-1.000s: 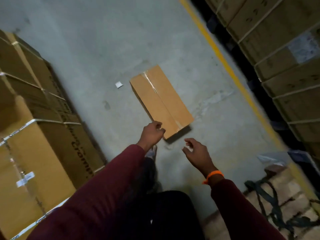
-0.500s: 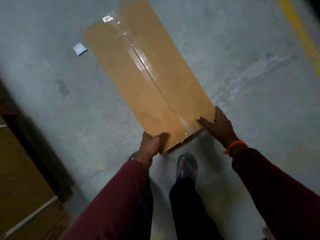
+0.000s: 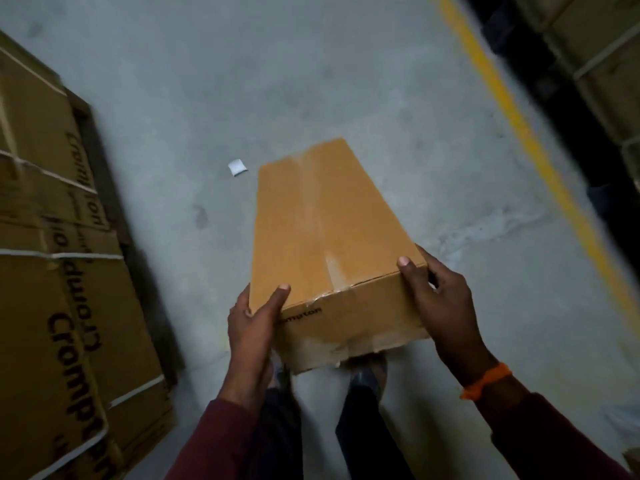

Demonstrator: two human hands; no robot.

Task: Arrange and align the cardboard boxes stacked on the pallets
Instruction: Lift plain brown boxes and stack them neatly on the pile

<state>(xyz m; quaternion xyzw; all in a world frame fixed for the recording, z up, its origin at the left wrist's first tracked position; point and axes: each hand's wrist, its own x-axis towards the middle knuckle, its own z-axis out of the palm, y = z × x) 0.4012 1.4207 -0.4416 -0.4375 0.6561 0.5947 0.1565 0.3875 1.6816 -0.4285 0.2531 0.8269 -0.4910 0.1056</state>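
A long brown cardboard box (image 3: 329, 237) is in the middle of the view, held out in front of the person. The left hand (image 3: 251, 327) grips the near corner at 7 o'clock, with its thumb on top and its fingers curled round the side. The right hand (image 3: 440, 303) grips the near corner at 4 o'clock the same way, thumb on top. The near end of the box is up in the air, above the person's shoes (image 3: 367, 372). The far end points to 12 o'clock and sits lower, but I cannot tell if it touches the grey floor (image 3: 311, 81). An orange band (image 3: 485, 381) is on the right wrist. A small white scrap (image 3: 237, 167) lies on the floor at 11 o'clock from the box, near its far corner. At 9 o'clock is a stack of big boxes (image 3: 45, 271) with white straps and dark letters. A yellow line (image 3: 519, 133) runs along the floor at 2 o'clock, and more boxes (image 3: 606, 46) stand behind it.
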